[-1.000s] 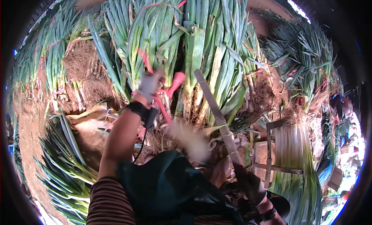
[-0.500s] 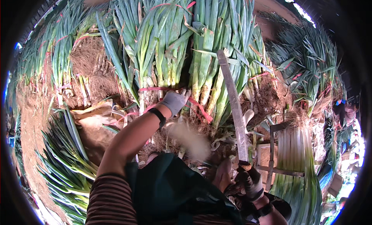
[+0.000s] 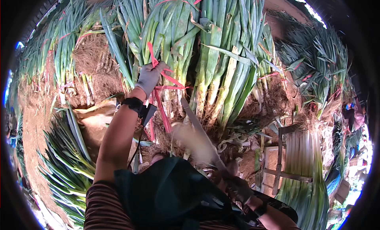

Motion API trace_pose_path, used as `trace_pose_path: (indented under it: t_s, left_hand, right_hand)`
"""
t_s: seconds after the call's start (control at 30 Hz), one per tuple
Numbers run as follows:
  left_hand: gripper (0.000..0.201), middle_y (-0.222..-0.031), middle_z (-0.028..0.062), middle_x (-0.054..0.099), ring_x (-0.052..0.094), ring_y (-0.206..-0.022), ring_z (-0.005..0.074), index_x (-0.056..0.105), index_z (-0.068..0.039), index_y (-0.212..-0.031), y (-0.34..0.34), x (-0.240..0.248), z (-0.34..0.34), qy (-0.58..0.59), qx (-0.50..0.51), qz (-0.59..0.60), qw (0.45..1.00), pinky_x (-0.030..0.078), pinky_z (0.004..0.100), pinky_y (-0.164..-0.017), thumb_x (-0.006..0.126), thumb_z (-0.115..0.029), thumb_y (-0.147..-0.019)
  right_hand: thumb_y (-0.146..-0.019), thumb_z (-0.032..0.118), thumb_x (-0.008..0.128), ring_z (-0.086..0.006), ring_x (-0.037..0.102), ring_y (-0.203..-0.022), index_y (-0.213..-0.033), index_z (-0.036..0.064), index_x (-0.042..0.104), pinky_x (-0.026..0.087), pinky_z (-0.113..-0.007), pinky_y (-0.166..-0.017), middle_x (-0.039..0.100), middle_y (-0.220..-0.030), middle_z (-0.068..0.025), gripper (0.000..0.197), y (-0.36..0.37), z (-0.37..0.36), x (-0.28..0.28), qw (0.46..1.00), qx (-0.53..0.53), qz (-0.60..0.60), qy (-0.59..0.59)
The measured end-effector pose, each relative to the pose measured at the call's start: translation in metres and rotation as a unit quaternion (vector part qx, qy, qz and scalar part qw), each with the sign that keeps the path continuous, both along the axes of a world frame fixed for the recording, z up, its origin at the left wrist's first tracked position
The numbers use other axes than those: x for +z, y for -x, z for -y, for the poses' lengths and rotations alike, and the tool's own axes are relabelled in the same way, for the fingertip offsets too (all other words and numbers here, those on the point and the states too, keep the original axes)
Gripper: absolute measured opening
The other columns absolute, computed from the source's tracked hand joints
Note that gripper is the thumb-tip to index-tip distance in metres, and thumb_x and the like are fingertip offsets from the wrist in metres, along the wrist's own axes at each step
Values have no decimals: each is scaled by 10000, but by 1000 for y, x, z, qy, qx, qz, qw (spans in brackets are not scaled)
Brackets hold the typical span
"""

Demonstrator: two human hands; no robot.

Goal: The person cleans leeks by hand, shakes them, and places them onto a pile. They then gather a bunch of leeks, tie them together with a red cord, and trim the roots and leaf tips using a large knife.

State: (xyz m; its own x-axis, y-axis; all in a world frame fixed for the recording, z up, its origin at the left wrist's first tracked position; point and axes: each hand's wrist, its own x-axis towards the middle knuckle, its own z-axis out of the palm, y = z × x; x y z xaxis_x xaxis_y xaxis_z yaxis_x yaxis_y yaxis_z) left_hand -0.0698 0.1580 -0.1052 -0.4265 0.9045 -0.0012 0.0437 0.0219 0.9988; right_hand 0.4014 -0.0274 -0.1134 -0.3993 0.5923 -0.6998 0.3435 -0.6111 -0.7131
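My left hand, in a pale glove, is closed on a red plastic tie and pulls it up and to the left. The tie loops round a standing bunch of leeks, low on their stems. Gloved as well, my right hand grips a long straight-bladed knife at the lower right. Its blade slants up and left, with the tip beside the tie and the leek bases. Whether the edge touches the tie I cannot tell. A second group of leeks stands just to the right.
Tied leek bundles with roots stand at the left, and more leeks at the far right. Loose leeks lie lower left. Trimmed leeks rest beside a metal frame at right. A pale blur covers part of the middle.
My left hand has moved up and left, drawing the tie out from the bunch. The knife has swung leftward, its tip now at the tie instead of by the right-hand leeks.
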Motion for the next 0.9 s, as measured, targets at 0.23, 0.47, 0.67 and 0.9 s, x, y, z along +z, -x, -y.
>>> trace_pose_path:
  t_s: [0.23, 0.47, 0.67, 0.9]
  left_hand:
    - [196, -697, -34, 640, 385, -428, 25, 727, -100, -973, -1, -15, 10, -19, 5, -52, 998, 285, 208, -402, 551, -183, -953]
    - [243, -837, 101, 686, 634, -710, 156, 671, -68, -1056, 28, -32, 36, 28, 26, -190, 981, 496, 277, -651, 597, -72, -825]
    - [502, -1179, 139, 609, 601, -1044, 349, 536, -176, -1249, 8, -50, 53, 102, 31, -420, 901, 489, 425, -885, 547, -54, -762]
    - [506, -1167, 191, 600, 595, -1044, 381, 488, -113, -1243, 6, -51, 52, 237, 15, -441, 865, 473, 427, -902, 581, -97, -746]
  right_hand:
    - [-968, 239, 472, -115, 540, -675, -1126, 67, 627, 422, -240, -551, 583, -860, -10, 280, 35, -13, -62, 980, 142, 111, -88]
    - [-940, 259, 496, -132, 484, -590, -1025, 97, 645, 406, -263, -518, 532, -759, -1, 236, 55, -17, -73, 985, -23, -3, -173]
    - [-937, 162, 528, -107, 533, -707, -984, 75, 628, 425, -254, -588, 544, -808, -12, 141, 48, -10, -56, 975, -128, -144, 106]
    - [-940, 165, 554, -168, 572, -697, -1065, 65, 618, 452, -274, -627, 596, -842, -44, 173, 62, -5, -25, 975, 98, 118, -161]
